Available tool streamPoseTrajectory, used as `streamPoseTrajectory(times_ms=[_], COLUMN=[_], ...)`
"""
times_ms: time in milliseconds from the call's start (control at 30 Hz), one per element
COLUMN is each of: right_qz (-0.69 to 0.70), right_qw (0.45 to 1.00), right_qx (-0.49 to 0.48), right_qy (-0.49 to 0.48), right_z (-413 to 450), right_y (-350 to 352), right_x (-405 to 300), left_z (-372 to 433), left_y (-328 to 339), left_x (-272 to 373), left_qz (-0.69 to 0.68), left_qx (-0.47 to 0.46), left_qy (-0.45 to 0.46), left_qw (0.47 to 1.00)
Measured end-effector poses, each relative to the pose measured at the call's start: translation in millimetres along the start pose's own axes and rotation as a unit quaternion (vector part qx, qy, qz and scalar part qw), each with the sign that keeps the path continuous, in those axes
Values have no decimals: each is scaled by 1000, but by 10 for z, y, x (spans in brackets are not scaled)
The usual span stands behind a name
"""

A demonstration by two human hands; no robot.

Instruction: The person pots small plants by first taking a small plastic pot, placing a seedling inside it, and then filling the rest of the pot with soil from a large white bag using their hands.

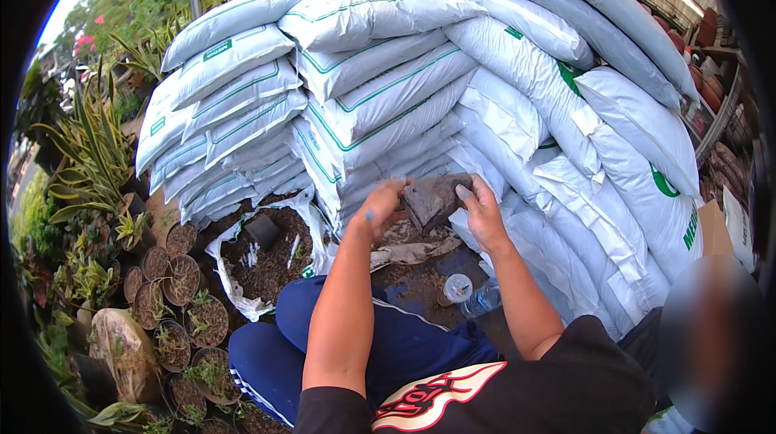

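Both of my hands hold a dark, dusty plastic bag [429,200], possibly a polybag for plants, above the ground in front of me. At its left edge the fingers of my left hand [386,206] grip it. My right hand [483,210] pinches the upper right corner, thumb on the near side. The bag looks flattened or folded; I cannot tell whether anything is inside. Left of my knees, an opened white sack [239,299] is spread around dark potting soil [260,270]. On that soil rest a small black pot or bag [262,232] and some white strips.
Stacked white sacks [382,76] form a wall ahead and to the right. A plastic cup [458,288] and a clear water bottle [483,299] are by my right forearm. Several potted seedlings [182,279] and a snake plant [91,149] line the left. A blurred person [706,343] is at right.
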State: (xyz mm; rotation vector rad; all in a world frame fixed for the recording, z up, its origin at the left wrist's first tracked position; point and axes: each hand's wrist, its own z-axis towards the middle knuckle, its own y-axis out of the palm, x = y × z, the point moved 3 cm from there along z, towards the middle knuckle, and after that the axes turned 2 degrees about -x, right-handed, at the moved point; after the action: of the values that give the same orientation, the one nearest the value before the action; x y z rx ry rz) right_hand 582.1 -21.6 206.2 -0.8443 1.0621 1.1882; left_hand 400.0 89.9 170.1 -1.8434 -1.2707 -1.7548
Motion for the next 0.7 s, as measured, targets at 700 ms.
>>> streamPoseTrajectory(times_ms=[700], right_qz=[-65], right_qw=[989], right_qx=[69], right_qy=[-115], right_z=[48], right_y=[123], right_x=[-79], left_z=[-140], left_y=[-212], left_x=[192], left_qz=[30], left_qx=[117], left_qy=[78], left_qw=[990])
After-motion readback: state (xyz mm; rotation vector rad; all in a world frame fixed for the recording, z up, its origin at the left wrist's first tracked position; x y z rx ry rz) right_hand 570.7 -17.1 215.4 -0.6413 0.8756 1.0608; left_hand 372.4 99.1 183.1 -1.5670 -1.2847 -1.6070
